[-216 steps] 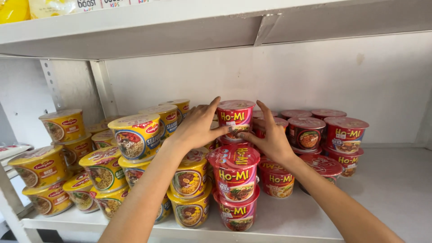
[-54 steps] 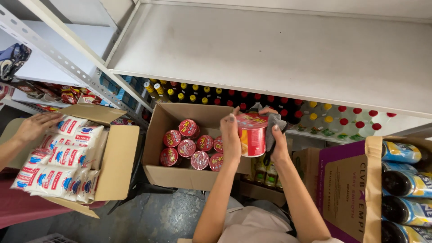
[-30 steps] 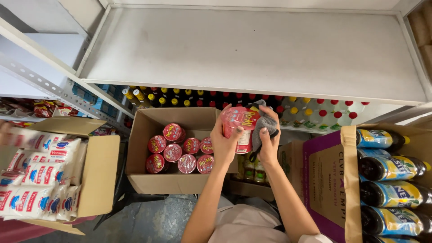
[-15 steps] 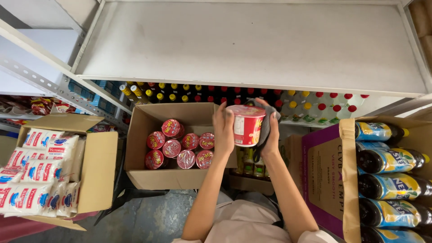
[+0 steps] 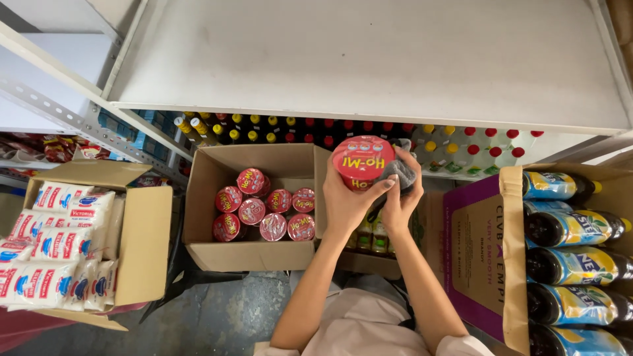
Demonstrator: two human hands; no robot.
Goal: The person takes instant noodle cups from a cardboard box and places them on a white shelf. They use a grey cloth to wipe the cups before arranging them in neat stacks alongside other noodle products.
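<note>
Gripping red noodle cup (image 5: 362, 161), grey cloth (image 5: 400, 173) perhaps half-hidden.

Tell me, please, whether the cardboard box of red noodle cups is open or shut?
Open: the cardboard box has its flaps up, with red noodle cups showing inside.

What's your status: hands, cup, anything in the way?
Left hand grips red cup. Right hand presses grey cloth to it. Nothing in the way.
</note>
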